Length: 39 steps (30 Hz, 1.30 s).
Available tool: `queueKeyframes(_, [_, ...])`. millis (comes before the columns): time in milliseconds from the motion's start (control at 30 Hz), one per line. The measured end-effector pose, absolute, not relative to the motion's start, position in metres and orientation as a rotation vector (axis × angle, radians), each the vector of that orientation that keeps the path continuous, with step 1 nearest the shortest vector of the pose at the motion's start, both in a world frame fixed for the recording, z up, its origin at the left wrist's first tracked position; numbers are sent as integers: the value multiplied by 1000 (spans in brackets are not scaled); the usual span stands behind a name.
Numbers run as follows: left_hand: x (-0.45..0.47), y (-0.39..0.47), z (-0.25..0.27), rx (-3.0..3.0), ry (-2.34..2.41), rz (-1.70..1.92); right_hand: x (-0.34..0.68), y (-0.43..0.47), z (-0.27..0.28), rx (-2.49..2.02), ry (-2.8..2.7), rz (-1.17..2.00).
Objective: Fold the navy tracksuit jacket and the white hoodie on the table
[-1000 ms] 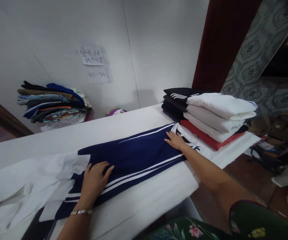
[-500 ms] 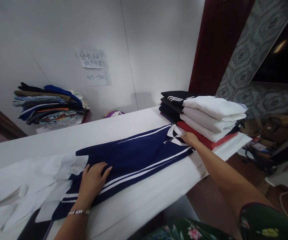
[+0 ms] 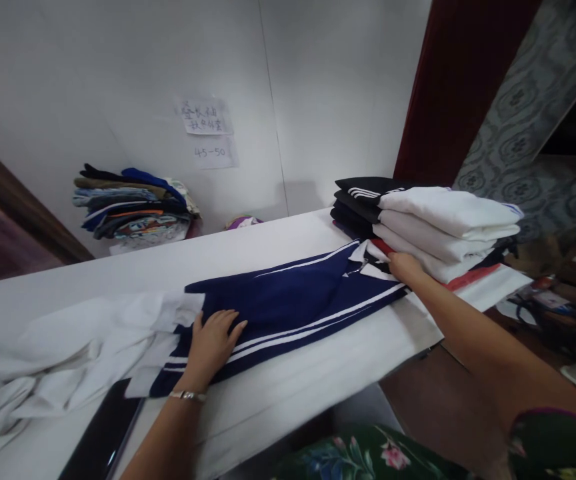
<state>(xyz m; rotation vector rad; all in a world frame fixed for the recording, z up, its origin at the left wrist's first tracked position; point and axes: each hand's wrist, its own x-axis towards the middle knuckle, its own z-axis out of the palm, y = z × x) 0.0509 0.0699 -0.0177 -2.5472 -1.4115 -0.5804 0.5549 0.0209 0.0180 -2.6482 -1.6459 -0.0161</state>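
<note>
A navy jacket (image 3: 288,293) with white stripes and a white collar lies stretched lengthwise along the white table. My left hand (image 3: 215,340) rests flat on its left end, fingers spread. At the other end my right hand (image 3: 405,268) has its fingers closed on the white collar (image 3: 375,268), beside the folded stack. Rumpled white fabric (image 3: 93,340) meets the navy cloth at the left; whether it is part of the same garment I cannot tell.
Folded white and dark clothes (image 3: 448,223) are stacked at the right, above red fabric (image 3: 473,277). Another pile of clothes (image 3: 133,207) stands by the wall. A dark flat object (image 3: 103,430) lies front left. Paper signs (image 3: 208,130) hang on the wall. The white table (image 3: 318,390) ends at the front.
The camera view has turned slightly left, so everything sits further right in the picture. Both hands keep their places on the jacket, the left flat and the right at the collar.
</note>
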Motion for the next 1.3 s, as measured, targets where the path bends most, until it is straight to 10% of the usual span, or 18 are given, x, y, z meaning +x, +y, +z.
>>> queueKeyframes(300, [56,66,-8,-2552,-1408,-752,545,5,7,-2590,-1836,-234])
queueKeyframes(567, [28,97,15,-2192,-1748,-1098,454,64,-10,-1632,-2183,-80])
queueKeyframes(1300, [6,178,44,-2314,-2331,-370,388,83,-53,-1758,-2360,142])
